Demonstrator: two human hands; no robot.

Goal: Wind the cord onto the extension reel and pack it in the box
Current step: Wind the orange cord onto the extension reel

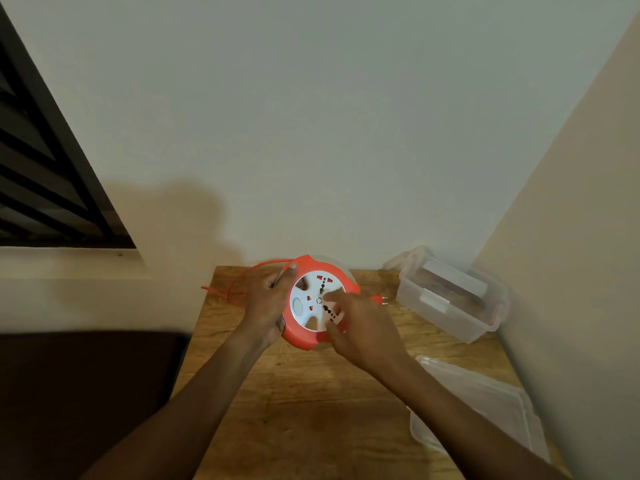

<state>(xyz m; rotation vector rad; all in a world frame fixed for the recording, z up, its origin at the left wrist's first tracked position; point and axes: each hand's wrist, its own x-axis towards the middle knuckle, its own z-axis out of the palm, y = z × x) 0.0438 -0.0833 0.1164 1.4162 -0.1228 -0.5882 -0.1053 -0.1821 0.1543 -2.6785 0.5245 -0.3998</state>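
The orange extension reel (304, 336) with its white socket disc (306, 303) is tilted up above the wooden table (311, 410). My left hand (265, 303) grips the reel's left rim. The fingers of my right hand (358, 327) press on the white disc's right side. A loose orange cord (239, 282) loops out to the left of the reel, over the table's far left corner. The orange plug (379, 299) pokes out at the right, behind my right hand. A clear plastic box (446, 299) stands open at the far right.
The box's clear lid (485, 410) lies flat on the table at the near right. Walls close in behind and to the right. A dark window grille (41, 168) is at the left, with a dark surface (86, 393) below it.
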